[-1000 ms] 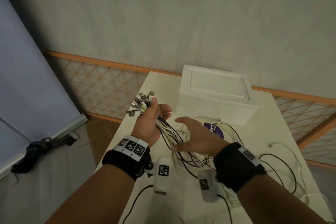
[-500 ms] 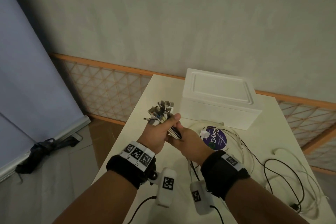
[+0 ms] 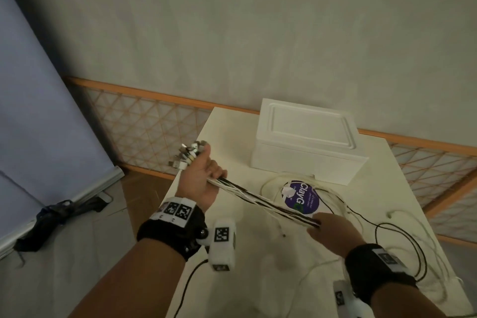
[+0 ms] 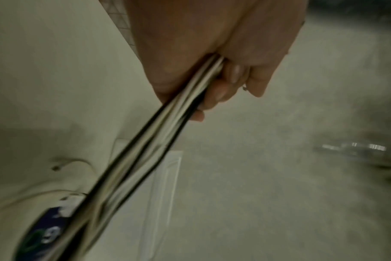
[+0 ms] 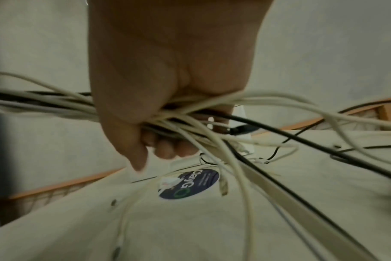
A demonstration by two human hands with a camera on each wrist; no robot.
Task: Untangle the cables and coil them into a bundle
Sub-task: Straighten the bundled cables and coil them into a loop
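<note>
**Cables stretched taut between both hands**

With the plug ends fanned out above its knuckles, the left hand (image 3: 204, 183) is fisted tight round the cables (image 3: 260, 199), fingers (image 4: 217, 91) curled over the strands. The bunch of white and black runs straight toward 4 o'clock, above the table (image 3: 232, 253), to the right hand (image 3: 333, 232), whose fingers (image 5: 167, 150) are also wrapped round it. Past that fist, at 3 to 5 o'clock, the loose lengths spill in loops over the tabletop. A round purple sticker (image 3: 302, 197) lies under the span. A white foam box (image 3: 307, 142) sits at 12 o'clock from the sticker. Left wrist view is blurred.
</note>
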